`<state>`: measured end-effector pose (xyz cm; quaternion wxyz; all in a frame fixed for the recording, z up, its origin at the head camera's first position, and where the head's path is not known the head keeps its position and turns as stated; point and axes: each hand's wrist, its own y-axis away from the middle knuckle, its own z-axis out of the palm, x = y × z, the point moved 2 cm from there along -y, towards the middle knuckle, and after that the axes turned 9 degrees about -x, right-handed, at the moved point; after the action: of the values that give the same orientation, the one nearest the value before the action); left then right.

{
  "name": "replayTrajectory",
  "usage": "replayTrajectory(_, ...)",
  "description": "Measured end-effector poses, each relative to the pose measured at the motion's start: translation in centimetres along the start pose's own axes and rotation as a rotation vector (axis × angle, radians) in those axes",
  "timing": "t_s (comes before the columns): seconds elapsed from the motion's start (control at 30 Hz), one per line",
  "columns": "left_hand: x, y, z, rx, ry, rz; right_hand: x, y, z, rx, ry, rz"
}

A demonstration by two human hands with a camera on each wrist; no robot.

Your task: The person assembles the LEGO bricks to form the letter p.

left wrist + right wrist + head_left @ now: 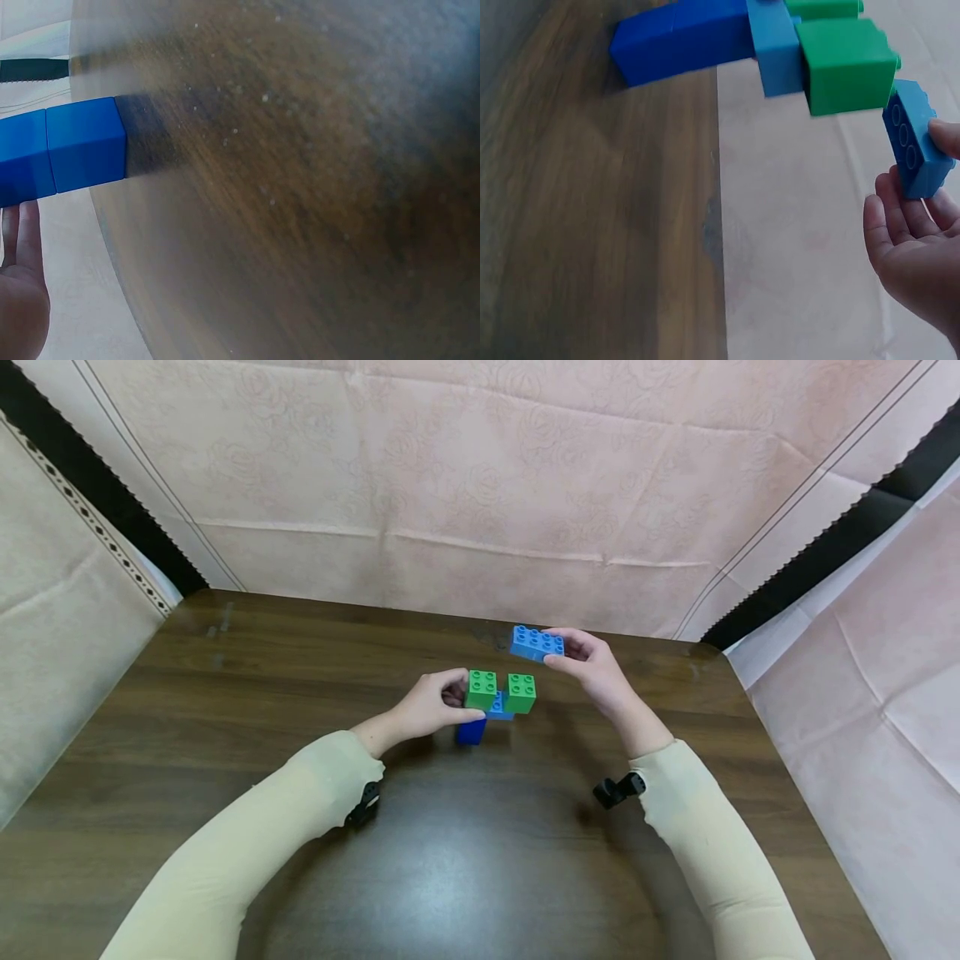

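My left hand point(431, 703) grips the side of a small toy-brick build between thumb and fingers, at its left green brick point(480, 692). That build has a column of dark blue bricks point(682, 45) standing on the table, a light blue brick point(497, 707) across the top, and a second green brick point(520, 695) apart from the first. Behind and right of it, my right hand point(588, 667) pinches a loose light blue brick point(536, 643) by its end, studs up, raised higher than the green bricks. The left wrist view shows only the column point(86, 146) and part of the left hand point(22, 300).
The brown wood-grain table point(420, 860) stretches wide around the build. Pale patterned cloth point(480, 485) hangs just beyond its back edge. Black wrist cameras sit at the left cuff point(365, 802) and the right cuff point(621, 789).
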<state>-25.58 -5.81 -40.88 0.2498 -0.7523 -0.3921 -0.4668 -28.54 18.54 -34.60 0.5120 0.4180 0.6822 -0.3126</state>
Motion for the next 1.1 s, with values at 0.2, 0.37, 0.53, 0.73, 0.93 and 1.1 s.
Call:
replayTrajectory(0.2,0.1,0.0,0.0,0.001,0.004,0.014,-1.0,0.3,1.1,-0.041,0.009,-0.009)
replayTrajectory(0.37,0.0,0.0,0.0,0.000,0.002,0.003,-1.5,0.6,2.2,-0.094,0.067,-0.027)
replayTrajectory(0.53,0.1,0.0,0.0,-0.011,0.008,-0.010,-1.7,0.6,3.0,-0.146,0.115,-0.052)
replayTrajectory(0.73,0.2,0.1,-0.1,-0.010,0.007,-0.005,-1.4,0.4,3.5,-0.160,0.125,-0.045)
replayTrajectory(0.93,0.3,0.1,-0.1,-0.007,-0.002,0.003,-1.2,0.3,3.8,-0.173,0.133,-0.037)
replayTrajectory(1.1,0.1,0.0,-0.1,-0.007,-0.003,0.003,-1.1,0.2,3.8,-0.178,0.151,-0.036)
